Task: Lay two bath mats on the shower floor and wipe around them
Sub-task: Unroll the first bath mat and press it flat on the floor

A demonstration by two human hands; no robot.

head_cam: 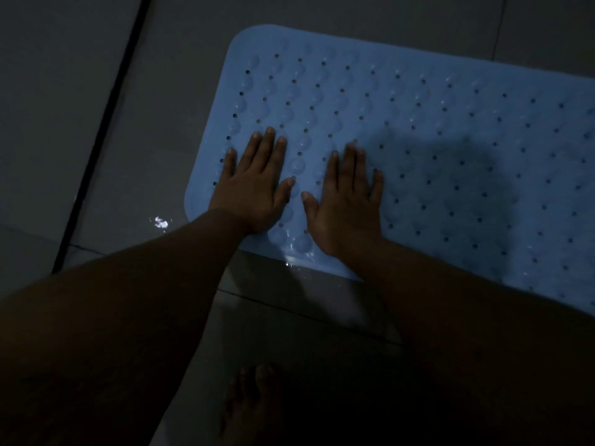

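A light blue rubber bath mat (418, 130) with rows of small holes and bumps lies flat on the dim grey tiled floor (135, 175), running off the right edge of the view. My left hand (254, 185) presses flat on the mat near its near-left corner, fingers straight and spread. My right hand (347, 201) lies flat beside it, palm down, fingers straight. Only this one mat shows in the frame.
A dark groove or door track (106, 123) runs diagonally across the floor at the left. Wet glints (160, 222) shine on the tile by the mat's corner. My bare foot (251, 410) stands on the floor at the bottom. The light is very low.
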